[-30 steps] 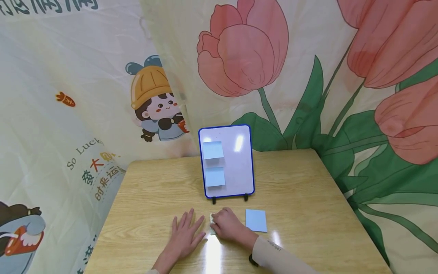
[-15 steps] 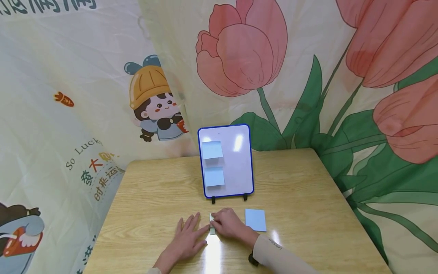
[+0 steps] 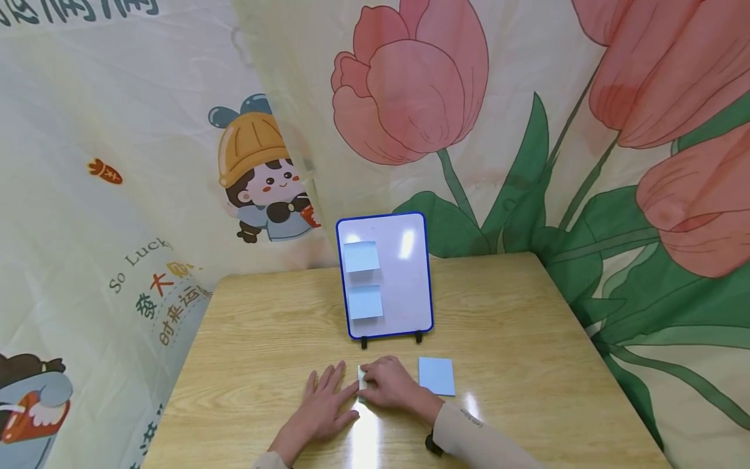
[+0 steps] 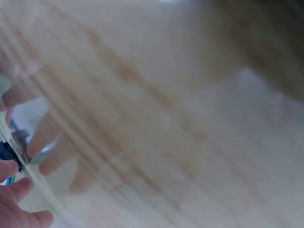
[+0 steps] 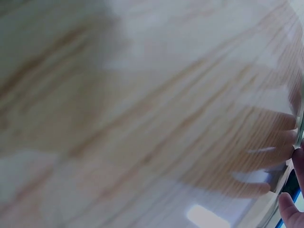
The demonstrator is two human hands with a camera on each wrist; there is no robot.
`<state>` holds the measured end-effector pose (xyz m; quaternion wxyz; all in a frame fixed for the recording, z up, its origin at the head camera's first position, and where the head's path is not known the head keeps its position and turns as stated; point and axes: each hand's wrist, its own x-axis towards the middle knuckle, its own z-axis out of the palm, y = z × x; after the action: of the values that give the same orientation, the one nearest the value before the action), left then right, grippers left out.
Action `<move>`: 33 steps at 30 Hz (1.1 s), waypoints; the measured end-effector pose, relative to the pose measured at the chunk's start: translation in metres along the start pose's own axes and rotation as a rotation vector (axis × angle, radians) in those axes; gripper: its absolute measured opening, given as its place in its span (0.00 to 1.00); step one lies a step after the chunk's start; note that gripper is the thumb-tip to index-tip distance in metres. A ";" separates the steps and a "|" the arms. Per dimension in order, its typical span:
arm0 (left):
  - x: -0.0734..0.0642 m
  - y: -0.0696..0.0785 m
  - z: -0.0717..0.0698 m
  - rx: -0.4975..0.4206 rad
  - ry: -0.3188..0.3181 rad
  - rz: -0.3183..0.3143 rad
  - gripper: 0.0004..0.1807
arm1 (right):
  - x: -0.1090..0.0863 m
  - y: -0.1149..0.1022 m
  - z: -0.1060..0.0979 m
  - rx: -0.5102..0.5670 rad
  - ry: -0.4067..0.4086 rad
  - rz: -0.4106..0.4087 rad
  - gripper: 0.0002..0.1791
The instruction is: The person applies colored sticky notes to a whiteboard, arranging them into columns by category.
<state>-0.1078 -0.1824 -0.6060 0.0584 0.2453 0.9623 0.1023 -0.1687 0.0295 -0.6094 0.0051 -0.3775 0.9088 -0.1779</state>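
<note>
The left hand [image 3: 325, 404] is lying flat with fingers spread and nearly straight, gripping nothing, its index fingertip meeting the edge of a narrow pale slip [image 3: 362, 378]. The right hand [image 3: 395, 385] is holding that slip on the counter [image 3: 263, 319] between the hands, fingers curling over it; how firmly, I cannot tell. Uneven pressure could be creasing or skewing it — the likeliest trouble. Just past the right wrist, a blue square sticky note [image 3: 436, 376] is lying where a careless forearm might be nudging it. Beyond both hands, two blue notes [image 3: 361, 256] [image 3: 365, 301] are clinging to the whiteboard [image 3: 407, 280]; shadows below suggest loose bottom edges, so a bump could be freeing them.

The wrist views are showing the fingers' reflections in the gloss, hardly readable from the head; only the head view is clearly showing slip and notes.
</note>
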 end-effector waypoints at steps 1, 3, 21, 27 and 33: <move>0.000 0.000 0.000 0.004 0.001 -0.001 0.32 | 0.000 0.000 0.000 -0.014 -0.013 0.000 0.20; -0.001 0.000 0.001 0.009 0.008 0.001 0.32 | 0.000 -0.002 -0.001 -0.040 -0.035 -0.001 0.22; 0.001 0.001 0.002 0.025 -0.029 0.011 0.35 | 0.011 0.003 -0.006 0.023 0.185 -0.034 0.07; 0.005 0.004 0.000 0.024 -0.022 0.050 0.31 | 0.016 0.002 -0.010 0.089 0.192 0.037 0.07; 0.007 0.006 -0.003 0.024 -0.042 0.028 0.28 | 0.020 0.004 -0.012 0.094 0.202 0.101 0.06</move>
<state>-0.1115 -0.1745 -0.6018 0.0740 0.2613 0.9585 0.0862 -0.1868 0.0221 -0.5974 -0.0602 -0.3106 0.9132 -0.2568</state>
